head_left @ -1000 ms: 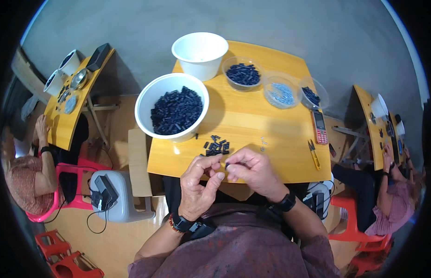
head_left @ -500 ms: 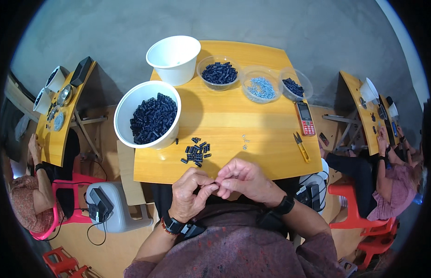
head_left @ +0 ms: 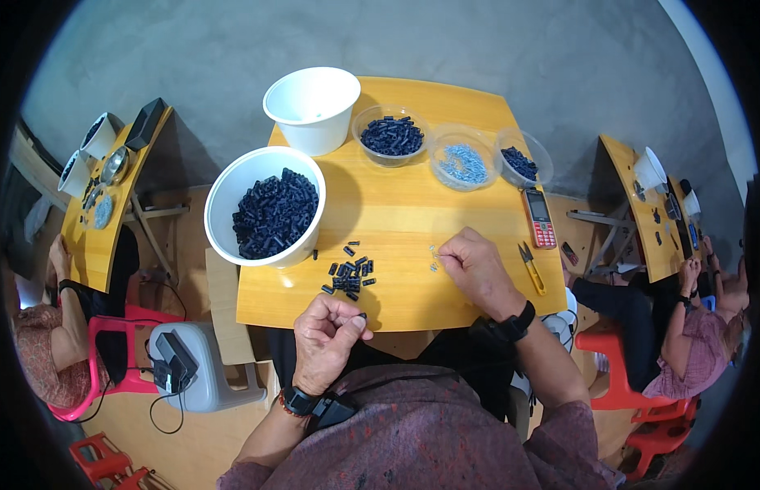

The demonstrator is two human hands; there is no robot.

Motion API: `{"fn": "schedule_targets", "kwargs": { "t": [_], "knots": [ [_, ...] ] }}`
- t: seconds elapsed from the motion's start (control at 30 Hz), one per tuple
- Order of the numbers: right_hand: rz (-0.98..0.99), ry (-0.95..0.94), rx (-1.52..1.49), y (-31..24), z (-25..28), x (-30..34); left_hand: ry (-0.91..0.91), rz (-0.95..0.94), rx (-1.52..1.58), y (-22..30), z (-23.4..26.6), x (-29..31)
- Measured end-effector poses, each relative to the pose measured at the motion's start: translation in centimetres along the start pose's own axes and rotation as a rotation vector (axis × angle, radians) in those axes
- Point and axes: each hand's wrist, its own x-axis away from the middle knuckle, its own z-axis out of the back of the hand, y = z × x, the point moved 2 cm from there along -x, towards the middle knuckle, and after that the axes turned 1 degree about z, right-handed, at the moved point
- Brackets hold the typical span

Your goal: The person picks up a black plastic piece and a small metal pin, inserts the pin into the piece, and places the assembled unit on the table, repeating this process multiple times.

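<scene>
Left hand (head_left: 324,336): thumb and forefinger closed on a small dark piece (head_left: 363,316), at the near edge of the desk (head_left: 396,216). Only one end of the piece shows past the thumb; the rest is covered by the fingers.

Right hand (head_left: 476,268): farther right, low over the desk, fingers curled in, thumb side next to a few tiny pale bits (head_left: 434,267). Cannot tell whether a bit is pinched.

Loose dark pieces (head_left: 347,276): small heap just beyond the left hand. Many more like them in the near white bucket (head_left: 217,233), to the left.

Handling (judged from looks): dark pieces short, very light, probably stiff plastic with a smooth skin; apt to roll or spring out if squeezed off centre. Best hold: across the middle of the body, thumb against forefinger, an end left exposed. Not likely fragile under finger pressure.

Pale bits: probably metal, hard, very light, easily dropped; fingertips only, one at a time. Similar-looking silvery-blue parts (head_left: 464,163) lie in a clear bowl at the far right.
</scene>
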Motion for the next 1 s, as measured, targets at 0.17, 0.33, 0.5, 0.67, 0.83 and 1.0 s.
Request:
{"fn": "schedule_targets", "kwargs": {
  "t": [0.17, 0.33, 0.5, 0.67, 0.83, 1.0],
  "knots": [
    [0.040, 0.020, 0.010, 0.3, -0.1, 0.0, 0.001, 0.039, -0.043, 0.0, -0.1, -0.1],
    [-0.090, 0.062, -0.191, 0.8, 0.2, 1.1, -0.032, 0.026, 0.004, -0.5, 0.3, -0.3],
    [-0.313, 0.058, -0.451, 1.8, -0.2, 1.6, -0.043, 0.019, 0.083, -0.5, 0.1, -0.4],
    [-0.326, 0.128, -0.686, -0.4, 0.3, -0.1, -0.056, 0.027, 0.091, -0.7, 0.2, -0.5],
    [-0.343, 0.158, -0.586, 1.3, 1.6, -1.5, -0.032, 0.037, 0.093, -0.2, 0.3, -0.5],
    [-0.347, 0.119, -0.615, 1.2, 1.0, -0.5, -0.044, 0.034, 0.113, -0.8, 0.5, -0.6]
  ]
}}
